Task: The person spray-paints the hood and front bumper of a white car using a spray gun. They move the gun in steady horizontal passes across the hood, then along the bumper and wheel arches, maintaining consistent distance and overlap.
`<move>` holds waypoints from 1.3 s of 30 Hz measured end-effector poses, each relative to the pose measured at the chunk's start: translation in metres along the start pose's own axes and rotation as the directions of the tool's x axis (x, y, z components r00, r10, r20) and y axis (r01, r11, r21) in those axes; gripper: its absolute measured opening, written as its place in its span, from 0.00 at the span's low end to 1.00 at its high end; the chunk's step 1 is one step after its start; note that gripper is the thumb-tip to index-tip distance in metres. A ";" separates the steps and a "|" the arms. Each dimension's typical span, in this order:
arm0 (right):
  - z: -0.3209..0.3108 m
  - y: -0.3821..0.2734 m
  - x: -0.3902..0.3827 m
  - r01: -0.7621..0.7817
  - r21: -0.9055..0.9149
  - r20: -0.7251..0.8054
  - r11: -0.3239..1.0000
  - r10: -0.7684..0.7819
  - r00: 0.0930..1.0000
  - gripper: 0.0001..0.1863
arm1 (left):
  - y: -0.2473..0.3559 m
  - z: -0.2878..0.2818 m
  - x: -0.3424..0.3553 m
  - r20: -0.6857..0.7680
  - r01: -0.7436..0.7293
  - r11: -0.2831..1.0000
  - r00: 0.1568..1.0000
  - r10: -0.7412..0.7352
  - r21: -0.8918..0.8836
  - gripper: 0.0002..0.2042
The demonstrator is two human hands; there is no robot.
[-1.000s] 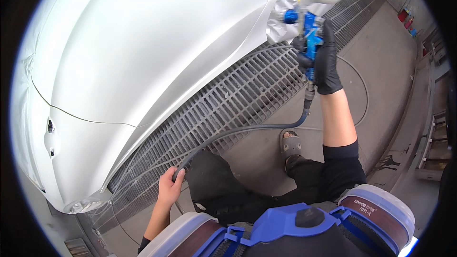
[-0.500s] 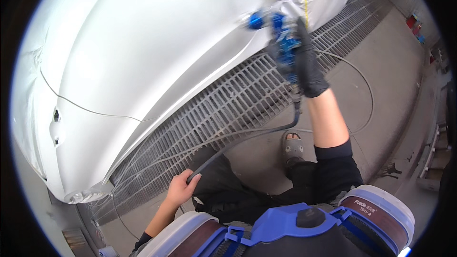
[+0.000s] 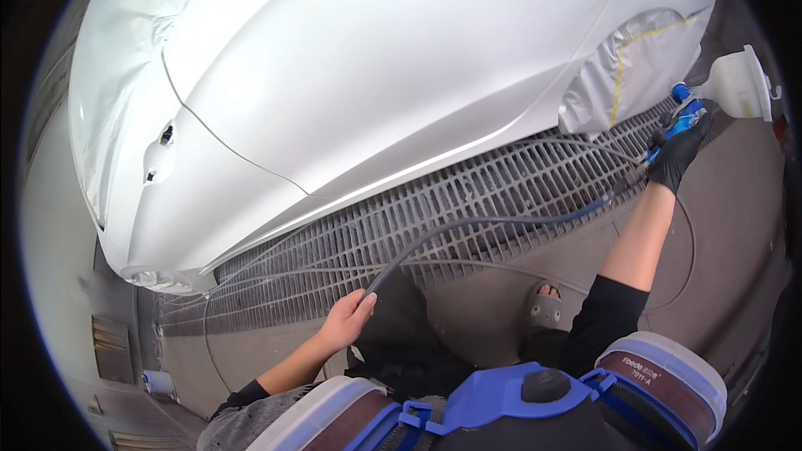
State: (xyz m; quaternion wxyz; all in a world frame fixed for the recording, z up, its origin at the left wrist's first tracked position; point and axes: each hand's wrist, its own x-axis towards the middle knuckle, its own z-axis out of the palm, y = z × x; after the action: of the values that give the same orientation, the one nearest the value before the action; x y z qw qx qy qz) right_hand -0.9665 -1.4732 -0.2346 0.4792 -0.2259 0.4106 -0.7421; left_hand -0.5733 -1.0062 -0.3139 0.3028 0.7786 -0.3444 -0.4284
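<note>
Handling the spray gun (image 3: 687, 118) beside the white car body (image 3: 401, 75) is, I judge, the step in hand. I have the right hand (image 3: 678, 159), gloved in black, wrapped round the gun near the masking sheet (image 3: 650, 71) at the car body's far right end, the white cup (image 3: 739, 85) tipped sideways. My bare left hand (image 3: 347, 320) grips the dark hose (image 3: 468, 224) on the near side of the car body. The next move calls, I think, for a steady wrist and hose slack held clear of the car body.
</note>
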 end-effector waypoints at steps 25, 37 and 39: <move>0.074 0.017 -0.135 -0.411 -0.005 0.830 0.912 0.233 0.507 0.34 | 0.025 -0.014 -0.040 0.018 -0.214 0.796 0.969 0.247 0.567 0.19; 0.024 -0.031 -0.004 0.166 0.052 0.234 0.985 -0.174 0.957 0.32 | 0.018 0.006 -0.026 -0.105 -0.239 0.936 0.956 0.273 0.258 0.19; 0.029 -0.033 -0.008 0.252 -0.010 0.183 0.968 -0.246 0.952 0.31 | 0.017 0.008 -0.024 -0.156 -0.237 0.948 0.949 0.273 0.212 0.18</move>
State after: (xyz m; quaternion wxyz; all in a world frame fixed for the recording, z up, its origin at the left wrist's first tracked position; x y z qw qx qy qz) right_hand -0.9588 -1.4704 -0.1909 0.4131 -0.3501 0.3460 -0.7662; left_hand -0.5950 -0.9986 -0.2933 0.3101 0.7888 -0.4527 -0.2769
